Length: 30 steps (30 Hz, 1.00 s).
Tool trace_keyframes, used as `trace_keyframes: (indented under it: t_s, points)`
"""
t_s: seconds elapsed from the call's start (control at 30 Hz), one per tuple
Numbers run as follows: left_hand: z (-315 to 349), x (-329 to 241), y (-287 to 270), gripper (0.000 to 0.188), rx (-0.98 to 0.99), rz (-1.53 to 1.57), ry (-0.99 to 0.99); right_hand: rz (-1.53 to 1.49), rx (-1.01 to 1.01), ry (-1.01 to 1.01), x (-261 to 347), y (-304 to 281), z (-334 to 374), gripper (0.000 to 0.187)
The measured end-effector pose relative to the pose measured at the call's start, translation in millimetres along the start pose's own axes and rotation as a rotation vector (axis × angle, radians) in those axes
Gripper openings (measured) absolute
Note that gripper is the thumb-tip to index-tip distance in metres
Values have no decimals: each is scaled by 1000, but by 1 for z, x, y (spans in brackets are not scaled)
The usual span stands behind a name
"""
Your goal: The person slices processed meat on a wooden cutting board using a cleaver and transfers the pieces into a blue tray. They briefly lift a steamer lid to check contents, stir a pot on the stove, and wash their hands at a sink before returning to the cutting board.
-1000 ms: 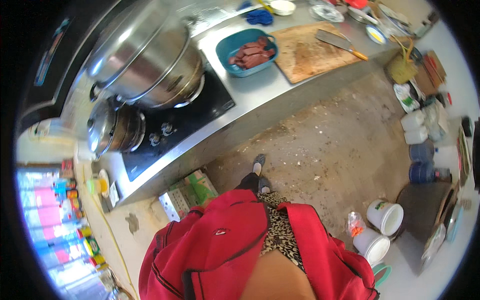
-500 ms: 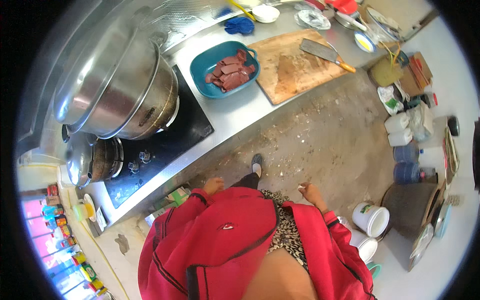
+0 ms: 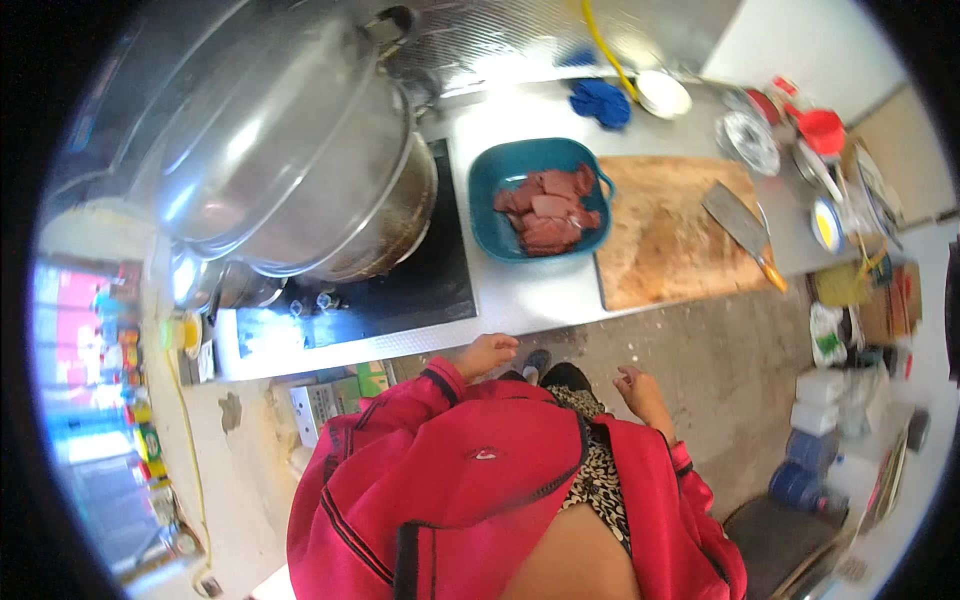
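My left hand (image 3: 487, 355) hangs just off the front edge of the steel counter, fingers loosely bent and apart, with nothing seen in it. Over the floor to its right is my right hand (image 3: 643, 395), its fingers half curled and apart, touching nothing I can see. Ahead of them on the counter stands a teal plastic basin (image 3: 487, 222) with several dark red pieces of meat (image 3: 552, 208). A wooden cutting board (image 3: 650, 230) lies to the basin's right. On the board rests a cleaver (image 3: 738, 220), its wooden handle toward the near right corner.
A large steel steamer pot (image 3: 330, 190) stands on the black stove (image 3: 440, 280) at left. Behind the basin are a blue cloth (image 3: 601, 104) and a white bowl (image 3: 664, 95). A red ladle-like utensil (image 3: 822, 131) sits far right; blue water jugs (image 3: 797, 484) stand along the right wall.
My view has turned and come closer to the counter. The basin and board appear farther right. Both hands remain low, and my left hand is now nearer the counter edge.
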<state>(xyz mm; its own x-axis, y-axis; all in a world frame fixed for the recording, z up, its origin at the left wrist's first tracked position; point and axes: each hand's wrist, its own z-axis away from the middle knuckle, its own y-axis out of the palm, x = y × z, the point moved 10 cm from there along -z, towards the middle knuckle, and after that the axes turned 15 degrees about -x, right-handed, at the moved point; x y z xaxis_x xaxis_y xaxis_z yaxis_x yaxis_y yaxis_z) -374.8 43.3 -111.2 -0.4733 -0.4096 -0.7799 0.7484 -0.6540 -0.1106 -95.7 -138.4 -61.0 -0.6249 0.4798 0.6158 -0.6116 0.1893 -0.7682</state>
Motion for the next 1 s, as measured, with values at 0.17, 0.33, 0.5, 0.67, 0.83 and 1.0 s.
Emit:
trace_keyframes:
  t_s: [0.17, 0.33, 0.5, 0.67, 0.83, 1.0]
  points:
    - [0, -49, 12, 43, -37, 338, -88, -414, 142, 99, 10, -7, -86, 36]
    - [-20, -105, 15, 43, -185, 871, -100, -632, 49, 28, 83, -59, -213, 39]
    - [-90, -139, 30, 32, -246, 1152, -87, -425, -421, -105, 54, -49, -332, 36]
    - [-92, -121, 16, 22, -480, 1155, -82, -740, -119, 148, 85, -4, -347, 29]
    - [-98, -135, -3, 23, -534, 1056, -46, -710, 30, 295, 89, -6, -344, 17]
    - [-118, -156, -52, 23, -570, 918, -66, -900, 31, 377, 98, -2, -346, 16]
